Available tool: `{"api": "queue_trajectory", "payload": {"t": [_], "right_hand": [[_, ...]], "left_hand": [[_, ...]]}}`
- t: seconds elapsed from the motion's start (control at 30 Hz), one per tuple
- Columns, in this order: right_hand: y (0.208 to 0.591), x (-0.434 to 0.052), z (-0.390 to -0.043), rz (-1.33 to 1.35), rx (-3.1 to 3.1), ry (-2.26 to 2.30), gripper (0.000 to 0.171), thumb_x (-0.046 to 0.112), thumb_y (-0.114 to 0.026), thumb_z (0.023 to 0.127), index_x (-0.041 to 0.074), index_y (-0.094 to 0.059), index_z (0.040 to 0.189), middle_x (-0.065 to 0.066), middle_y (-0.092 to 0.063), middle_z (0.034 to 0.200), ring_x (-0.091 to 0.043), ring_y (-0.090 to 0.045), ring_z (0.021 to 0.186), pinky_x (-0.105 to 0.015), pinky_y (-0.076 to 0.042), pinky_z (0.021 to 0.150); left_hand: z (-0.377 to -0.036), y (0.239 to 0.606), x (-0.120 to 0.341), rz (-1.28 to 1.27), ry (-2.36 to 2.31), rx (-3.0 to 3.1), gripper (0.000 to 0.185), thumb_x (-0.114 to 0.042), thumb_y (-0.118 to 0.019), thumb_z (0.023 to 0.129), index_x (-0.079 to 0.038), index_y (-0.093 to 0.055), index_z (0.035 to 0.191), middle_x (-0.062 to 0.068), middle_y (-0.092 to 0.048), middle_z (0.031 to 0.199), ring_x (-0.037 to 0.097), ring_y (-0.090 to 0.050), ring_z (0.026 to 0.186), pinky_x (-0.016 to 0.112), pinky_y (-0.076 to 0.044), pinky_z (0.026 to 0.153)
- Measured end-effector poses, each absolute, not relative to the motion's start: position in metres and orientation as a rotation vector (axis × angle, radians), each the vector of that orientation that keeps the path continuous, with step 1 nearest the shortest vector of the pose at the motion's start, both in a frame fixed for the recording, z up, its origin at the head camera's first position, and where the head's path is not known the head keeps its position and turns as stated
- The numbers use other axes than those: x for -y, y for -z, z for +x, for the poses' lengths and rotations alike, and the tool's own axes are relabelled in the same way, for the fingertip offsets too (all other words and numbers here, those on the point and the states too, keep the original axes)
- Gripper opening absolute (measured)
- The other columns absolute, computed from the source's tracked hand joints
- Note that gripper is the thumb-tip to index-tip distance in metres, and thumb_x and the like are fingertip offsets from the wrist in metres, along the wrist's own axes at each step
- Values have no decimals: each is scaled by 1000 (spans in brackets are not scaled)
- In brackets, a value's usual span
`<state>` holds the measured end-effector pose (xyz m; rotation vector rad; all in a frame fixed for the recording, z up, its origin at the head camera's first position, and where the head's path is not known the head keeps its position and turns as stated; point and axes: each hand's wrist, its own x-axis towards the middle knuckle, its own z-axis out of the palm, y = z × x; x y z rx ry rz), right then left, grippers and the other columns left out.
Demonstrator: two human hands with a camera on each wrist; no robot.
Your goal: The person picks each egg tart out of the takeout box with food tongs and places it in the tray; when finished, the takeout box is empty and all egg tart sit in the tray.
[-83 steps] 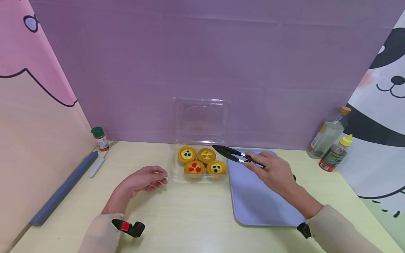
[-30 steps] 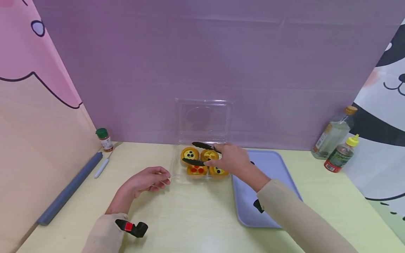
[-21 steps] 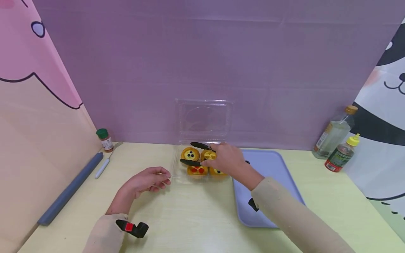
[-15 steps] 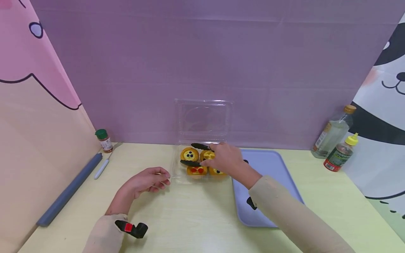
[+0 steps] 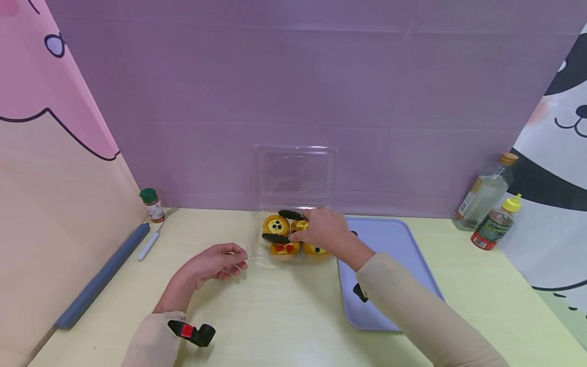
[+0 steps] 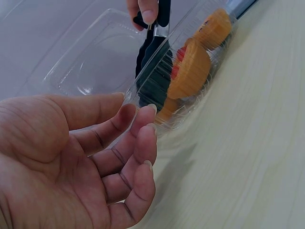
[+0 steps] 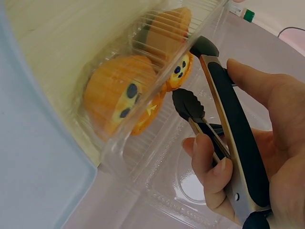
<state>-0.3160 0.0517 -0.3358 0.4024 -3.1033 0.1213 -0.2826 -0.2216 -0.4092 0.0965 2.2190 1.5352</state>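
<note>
4 tarts [image 5: 293, 235] in the container [image 5: 257, 255]; tray [image 5: 390, 265] right — bottles [image 5: 486, 204] beyond.

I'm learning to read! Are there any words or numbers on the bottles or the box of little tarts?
No word or number can be read in these pictures.
Small green-capped jar: label too small and blurred.
Tall clear bottle with a tan cap: label blurred.
Short yellow-capped bottle: red and green label, unreadable.
Clear plastic tart box: no print seen.
Black tongs in the right hand: no marking.
</note>
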Motion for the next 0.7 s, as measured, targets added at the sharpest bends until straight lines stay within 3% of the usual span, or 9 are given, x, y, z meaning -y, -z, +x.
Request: {"api": "queue_trajectory", "payload": {"t": [0.2,0.37,0.43,0.53,0.63,0.7], "right_hand": [[331,-49,-316,400,3143,-129,81,69,-70,80,27,-51,147,-5,-70,123,-21,-60,77,-30,-41,50],[324,-51,-314,328,3193,-115,78,70,-70,80,20,-59,139,-5,-68,129,-20,-63,84,-30,-45,51],[323,-51,-314,312,3196,-127,74,69,-70,79,18,-64,132,-3,-71,118,-19,-62,81,-29,-43,51],[322,-50,-315,302,3202,-141,62,70,-71,79,15,-70,108,1,-66,88,-16,-53,67,-27,-35,49],[323,-47,-316,298,3211,-132,56,71,-70,78,16,-63,81,4,-47,67,-13,-43,58,-27,-29,48],[324,-44,-316,285,3219,-122,57,72,-70,77,17,-55,72,5,-41,63,-12,-40,56,-27,-29,48]], "left_hand": [[-283,409,221,101,-1528,-2220,32,-27,-56,103,0,-56,121,8,-69,105,19,-63,87,31,-49,74],[-283,407,220,105,-1532,-2211,31,-25,-56,103,0,-56,121,9,-69,106,19,-63,88,31,-50,74],[-283,406,220,102,-1534,-2211,30,-24,-56,103,0,-56,121,8,-69,105,19,-63,87,31,-50,74],[-283,406,221,100,-1535,-2212,30,-24,-55,103,0,-56,121,7,-69,104,19,-63,87,31,-50,74],[-282,406,221,98,-1542,-2207,30,-24,-55,103,0,-56,121,8,-69,105,19,-63,87,31,-50,74],[-281,407,221,100,-1544,-2204,31,-24,-55,103,0,-56,121,10,-69,106,19,-63,87,31,-50,74]]}}
